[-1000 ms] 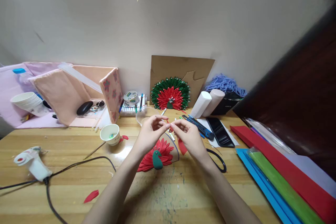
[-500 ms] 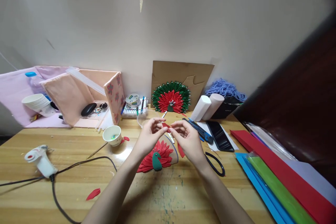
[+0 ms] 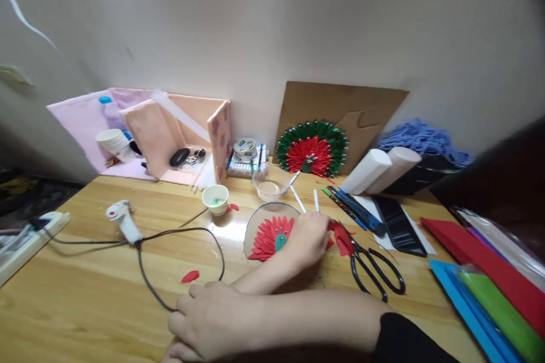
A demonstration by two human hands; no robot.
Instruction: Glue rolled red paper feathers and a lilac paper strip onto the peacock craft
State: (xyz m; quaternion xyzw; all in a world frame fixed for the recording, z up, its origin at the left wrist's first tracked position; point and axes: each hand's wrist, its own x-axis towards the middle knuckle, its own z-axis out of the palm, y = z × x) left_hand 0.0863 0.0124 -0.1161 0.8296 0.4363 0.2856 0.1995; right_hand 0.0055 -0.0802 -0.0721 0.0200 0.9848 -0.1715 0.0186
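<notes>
My left hand [image 3: 310,236] is low over the table with its fingers curled; what they hold, if anything, is hidden. Beside its fingertips lie red paper pieces [image 3: 342,238] and black-handled scissors [image 3: 369,265]. Left of this hand is a round card [image 3: 255,220] bearing red petals [image 3: 266,238] and a green bird shape [image 3: 280,241], partly covered by the hand. My right arm crosses over the left one. My right hand [image 3: 206,317] is closed round my left forearm [image 3: 268,278], near the bottom edge of the view. A loose red petal [image 3: 190,277] lies just beyond it.
A white glue gun [image 3: 124,221] with a looping cord [image 3: 183,231] lies left. Behind stand a paper cup [image 3: 215,199], a clear bowl [image 3: 270,184] and a finished-looking red-green peacock [image 3: 313,150] against cardboard [image 3: 340,102]. Pens [image 3: 355,210], a phone [image 3: 398,224] and coloured sheets [image 3: 481,289] are right.
My hands, earlier together at a small red piece, have parted. The left reached right and down towards the scissors; the right crossed over to my left forearm. The view has turned left.
</notes>
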